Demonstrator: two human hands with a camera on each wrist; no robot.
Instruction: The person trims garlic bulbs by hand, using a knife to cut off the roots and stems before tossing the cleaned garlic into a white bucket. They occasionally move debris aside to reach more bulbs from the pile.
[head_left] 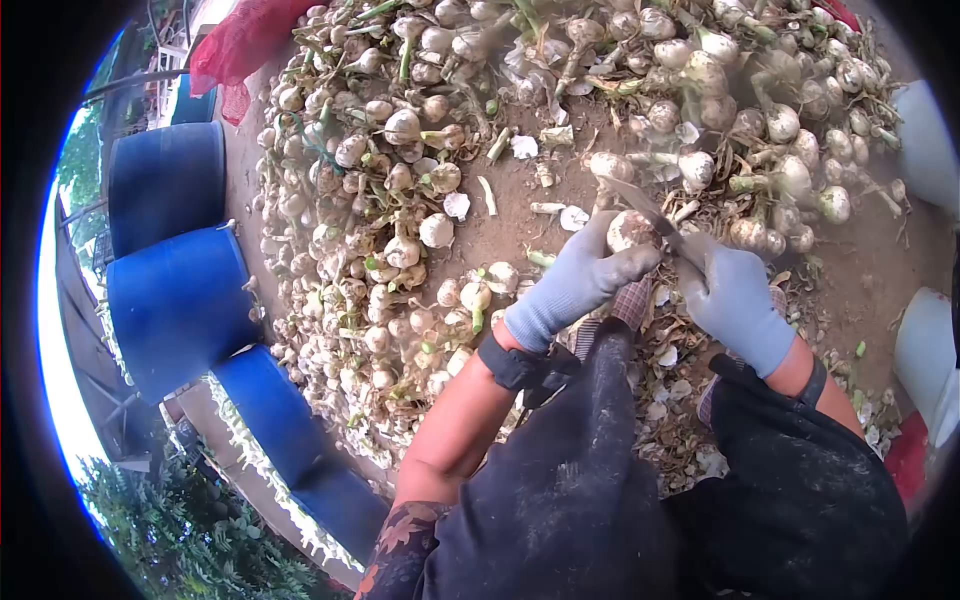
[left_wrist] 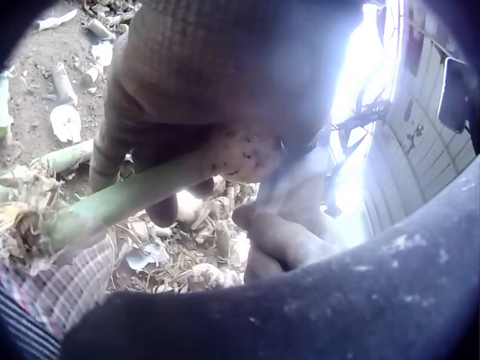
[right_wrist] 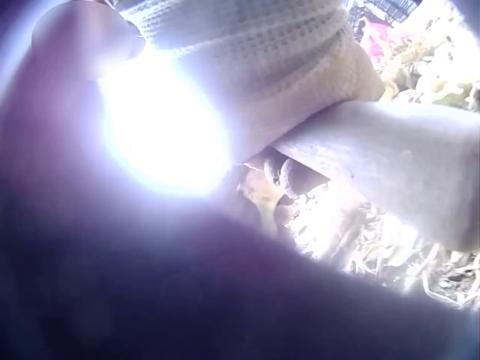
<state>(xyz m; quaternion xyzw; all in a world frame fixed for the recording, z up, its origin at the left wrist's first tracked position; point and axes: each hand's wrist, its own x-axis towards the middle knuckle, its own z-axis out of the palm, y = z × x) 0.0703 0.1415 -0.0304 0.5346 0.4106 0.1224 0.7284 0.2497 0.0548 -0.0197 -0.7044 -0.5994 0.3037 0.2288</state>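
Note:
My left hand (head_left: 575,280), in a pale grey glove, holds a dirt-specked garlic bulb (head_left: 632,231) above the ground. In the left wrist view the bulb (left_wrist: 244,154) sits under the fingers, and its long green stalk (left_wrist: 127,196) slants down to a ragged, dry end. My right hand (head_left: 740,300), gloved alike, grips a knife (head_left: 645,204) whose blade lies along the bulb's upper right side. The pale handle (right_wrist: 397,154) sticks out of the fist in the right wrist view, where strong glare hides part of the scene.
Garlic with stalks lies heaped on the dirt (head_left: 475,235), thickest at the left pile (head_left: 350,300) and the far right pile (head_left: 780,120). Dry peelings (head_left: 665,400) cover the floor between my feet. Blue barrels (head_left: 180,310) lie at left, below a red mesh bag (head_left: 240,50); a whitish container (head_left: 925,350) stands at right.

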